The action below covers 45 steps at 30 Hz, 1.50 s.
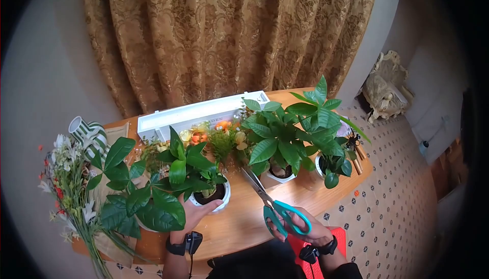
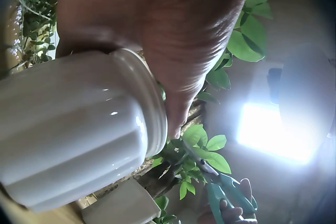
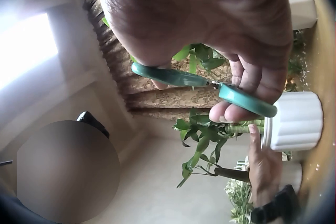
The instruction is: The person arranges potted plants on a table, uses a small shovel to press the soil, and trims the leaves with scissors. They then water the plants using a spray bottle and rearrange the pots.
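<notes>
My left hand [image 1: 194, 215] grips a white fluted pot [image 2: 79, 124] at its rim, with the thumb lying along the near side. Dark soil [image 1: 213, 193] and a leafy green plant [image 1: 178, 169] fill this pot. Teal-handled scissors [image 1: 270, 201] are held in my right hand [image 1: 317, 232], fingers and thumb through the handle loops. Their blades point away from me, tips over the table between the held pot and a second white pot [image 1: 277, 178]. In the right wrist view, the two teal loops [image 3: 247, 99] stand apart.
More potted plants stand right on the wooden table [image 1: 239, 228], including a pot [image 1: 320, 164] near the edge. A long white planter box [image 1: 204, 112] lies behind orange flowers [image 1: 222, 125]. At left are a striped vase [image 1: 91, 134], artificial flowers [image 1: 63, 157] and a broad-leaved plant [image 1: 153, 207].
</notes>
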Each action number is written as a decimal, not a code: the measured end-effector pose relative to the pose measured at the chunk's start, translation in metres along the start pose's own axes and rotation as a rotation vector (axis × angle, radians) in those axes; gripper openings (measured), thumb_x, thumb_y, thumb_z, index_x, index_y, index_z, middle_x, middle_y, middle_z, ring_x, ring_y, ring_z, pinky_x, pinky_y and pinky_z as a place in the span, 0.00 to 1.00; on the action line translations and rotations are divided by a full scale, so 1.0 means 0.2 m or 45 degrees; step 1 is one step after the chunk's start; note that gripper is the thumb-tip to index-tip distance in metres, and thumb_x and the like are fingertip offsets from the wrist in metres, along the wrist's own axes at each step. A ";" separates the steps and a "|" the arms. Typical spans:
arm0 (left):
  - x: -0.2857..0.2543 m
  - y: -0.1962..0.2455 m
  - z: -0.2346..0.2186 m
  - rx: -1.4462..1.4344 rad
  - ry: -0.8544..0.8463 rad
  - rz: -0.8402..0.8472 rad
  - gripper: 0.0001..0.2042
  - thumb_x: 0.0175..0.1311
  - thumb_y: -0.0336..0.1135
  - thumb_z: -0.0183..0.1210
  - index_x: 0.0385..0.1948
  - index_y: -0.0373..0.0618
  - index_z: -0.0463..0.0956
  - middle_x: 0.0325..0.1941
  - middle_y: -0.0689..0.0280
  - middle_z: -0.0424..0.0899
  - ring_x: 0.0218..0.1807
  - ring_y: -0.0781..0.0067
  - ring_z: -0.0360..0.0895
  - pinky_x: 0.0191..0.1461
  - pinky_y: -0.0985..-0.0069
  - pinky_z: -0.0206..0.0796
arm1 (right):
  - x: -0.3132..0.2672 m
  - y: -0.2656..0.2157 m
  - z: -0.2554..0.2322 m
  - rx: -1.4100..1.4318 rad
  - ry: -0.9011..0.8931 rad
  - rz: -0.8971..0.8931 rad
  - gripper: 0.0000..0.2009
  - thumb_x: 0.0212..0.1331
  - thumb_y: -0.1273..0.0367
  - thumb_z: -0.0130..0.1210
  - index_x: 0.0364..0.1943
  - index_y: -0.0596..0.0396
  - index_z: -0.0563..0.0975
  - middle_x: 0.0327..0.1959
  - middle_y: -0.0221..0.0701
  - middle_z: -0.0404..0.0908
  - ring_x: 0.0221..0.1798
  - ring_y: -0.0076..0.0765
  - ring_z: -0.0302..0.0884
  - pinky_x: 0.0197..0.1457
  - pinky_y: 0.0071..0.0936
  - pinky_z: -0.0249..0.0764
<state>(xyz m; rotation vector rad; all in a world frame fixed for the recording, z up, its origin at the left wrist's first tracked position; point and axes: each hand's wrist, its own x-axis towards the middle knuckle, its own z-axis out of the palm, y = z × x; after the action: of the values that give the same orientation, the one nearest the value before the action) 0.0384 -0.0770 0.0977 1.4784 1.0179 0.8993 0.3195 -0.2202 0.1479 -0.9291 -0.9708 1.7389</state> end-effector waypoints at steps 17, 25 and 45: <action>-0.05 0.02 0.04 -0.031 0.130 0.077 0.38 0.43 0.35 0.83 0.56 0.33 0.70 0.53 0.58 0.81 0.54 0.67 0.81 0.61 0.69 0.74 | 0.03 0.03 -0.07 -0.143 0.209 0.005 0.13 0.71 0.64 0.60 0.48 0.59 0.73 0.32 0.25 0.76 0.28 0.17 0.73 0.29 0.17 0.68; -0.06 0.09 0.05 0.072 0.084 0.211 0.31 0.47 0.32 0.81 0.54 0.34 0.76 0.53 0.61 0.85 0.53 0.71 0.83 0.62 0.72 0.75 | 0.08 0.02 -0.03 -0.369 0.145 -0.048 0.16 0.66 0.68 0.65 0.49 0.60 0.73 0.34 0.25 0.77 0.34 0.16 0.75 0.38 0.18 0.72; -0.05 0.03 0.04 0.026 0.121 0.081 0.41 0.38 0.38 0.84 0.56 0.34 0.71 0.54 0.56 0.80 0.55 0.64 0.80 0.62 0.67 0.71 | 0.34 -0.01 0.10 -0.612 0.213 -0.239 0.22 0.61 0.60 0.70 0.46 0.63 0.74 0.34 0.28 0.77 0.32 0.17 0.72 0.34 0.21 0.70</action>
<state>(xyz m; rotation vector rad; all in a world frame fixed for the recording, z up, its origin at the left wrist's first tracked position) 0.0440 -0.0896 0.1023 1.5041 1.0572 1.0151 0.2825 -0.1591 0.1457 -1.2196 -1.3461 1.2684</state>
